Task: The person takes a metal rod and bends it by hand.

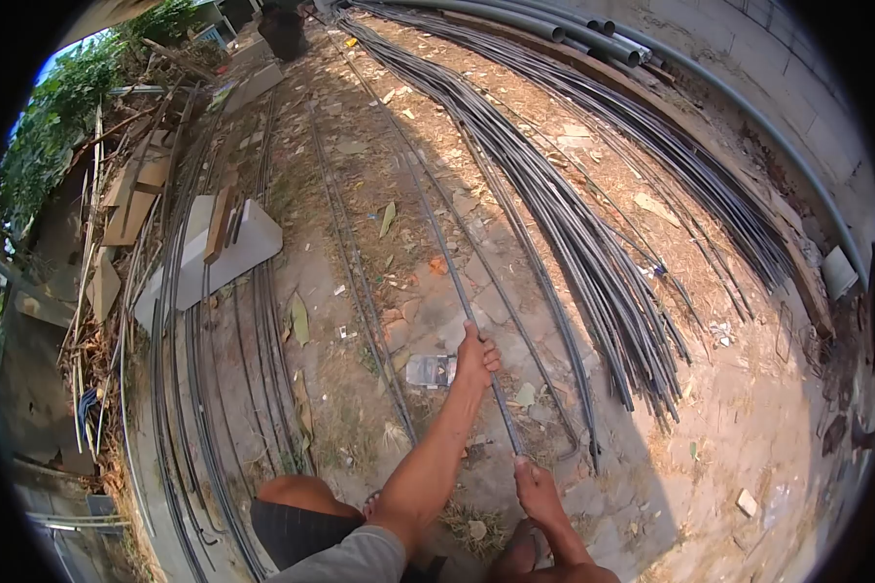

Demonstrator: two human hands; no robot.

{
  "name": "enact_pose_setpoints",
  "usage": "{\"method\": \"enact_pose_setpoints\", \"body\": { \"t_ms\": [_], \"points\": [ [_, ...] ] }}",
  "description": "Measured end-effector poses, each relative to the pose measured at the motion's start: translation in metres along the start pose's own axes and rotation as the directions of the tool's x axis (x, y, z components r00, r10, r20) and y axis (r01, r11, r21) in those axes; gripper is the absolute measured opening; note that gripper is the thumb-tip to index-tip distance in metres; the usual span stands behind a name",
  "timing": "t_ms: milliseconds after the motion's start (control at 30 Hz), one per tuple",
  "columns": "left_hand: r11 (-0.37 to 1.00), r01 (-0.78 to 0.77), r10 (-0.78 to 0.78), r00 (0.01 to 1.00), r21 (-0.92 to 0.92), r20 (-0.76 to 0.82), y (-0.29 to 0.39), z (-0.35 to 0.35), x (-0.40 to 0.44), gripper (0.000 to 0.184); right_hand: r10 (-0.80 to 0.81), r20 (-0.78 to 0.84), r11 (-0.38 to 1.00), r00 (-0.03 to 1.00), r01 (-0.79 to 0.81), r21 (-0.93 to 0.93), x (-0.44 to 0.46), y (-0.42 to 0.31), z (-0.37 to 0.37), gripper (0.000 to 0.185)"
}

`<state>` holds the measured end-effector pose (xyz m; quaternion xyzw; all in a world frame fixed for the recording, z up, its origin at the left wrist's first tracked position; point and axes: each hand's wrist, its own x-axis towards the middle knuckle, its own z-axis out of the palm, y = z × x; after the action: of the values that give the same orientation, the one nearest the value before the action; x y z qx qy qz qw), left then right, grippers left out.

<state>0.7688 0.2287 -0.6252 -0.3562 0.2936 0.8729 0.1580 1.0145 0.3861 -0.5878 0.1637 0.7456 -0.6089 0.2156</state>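
Note:
A long steel rebar [442,243] runs from the ground ahead back toward my body. My left hand [474,357] is wrapped around it, arm stretched forward. Closer to me, my right hand [539,494] closes on the near end of the same rebar. Right of it lies another thin bar with a hooked end [568,451]. On the ground beside my left hand is a flat, clear-and-grey object [428,370] whose kind I cannot make out.
A thick rebar bundle [544,204] lies to the right, with another bundle [690,165] beyond. Grey pipes [593,39] rest along the wall. On the left are more bars [170,389], a white panel [253,238] and cardboard [131,199]. Leaves and rubble litter the ground.

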Motion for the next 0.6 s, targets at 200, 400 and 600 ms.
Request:
{"method": "enact_pose_setpoints", "body": {
  "t_ms": [200, 400, 600],
  "points": [
    [0.993, -0.033, 0.052, 0.985, 0.114, -0.167, 0.0, -0.021, -0.006, 0.051, 0.334, 0.267, 0.902, 0.904, -0.389, 0.188, -0.005, -0.015, -0.002, 0.047],
    [0.965, -0.068, 0.106, 0.984, 0.255, -0.142, -0.024, -0.032, -0.041, 0.053, 0.16, 0.261, 0.962, 0.952, -0.209, 0.174, -0.028, 0.057, 0.013, 0.046],
    [0.942, 0.002, 0.05, 0.988, 0.336, -0.148, -0.036, -0.024, -0.011, 0.056, 0.2, 0.19, 0.941, 0.961, -0.243, 0.237, -0.016, 0.054, 0.01, 0.046]
  ]
}}
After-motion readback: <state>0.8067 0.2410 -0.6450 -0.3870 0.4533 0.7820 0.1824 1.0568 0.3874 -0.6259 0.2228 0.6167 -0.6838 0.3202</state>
